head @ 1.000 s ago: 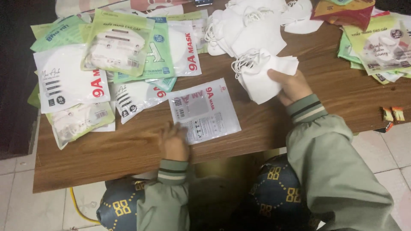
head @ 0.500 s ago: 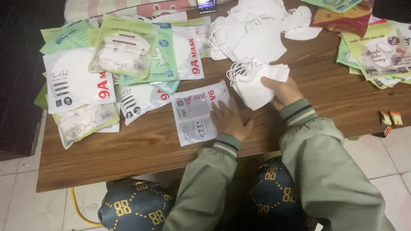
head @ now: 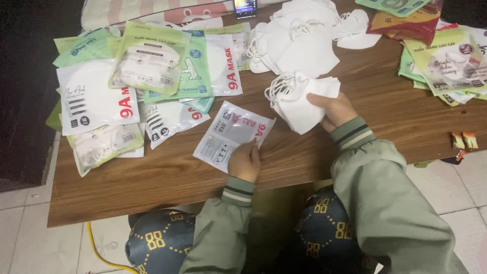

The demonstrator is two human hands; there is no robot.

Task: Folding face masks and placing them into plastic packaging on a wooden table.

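Note:
My right hand (head: 333, 109) grips a stack of folded white face masks (head: 300, 101) with ear loops, held just above the wooden table (head: 152, 177). My left hand (head: 244, 161) rests on the near corner of a flat, clear plastic mask pouch (head: 231, 133) with red and black print, lying on the table in front of me. The pouch looks flat; what is inside it I cannot tell. Both sleeves are green with striped cuffs.
A loose pile of white masks (head: 299, 38) lies behind my right hand. Several filled mask packets (head: 147, 66) overlap at the left. More coloured packets (head: 451, 63) lie at the right, two small wrapped sweets (head: 463, 140) near the right edge, a phone (head: 245, 7) at the back.
My left hand slid back along the pouch to its near corner, and the pouch turned slightly. The right hand has kept its grip on the mask stack.

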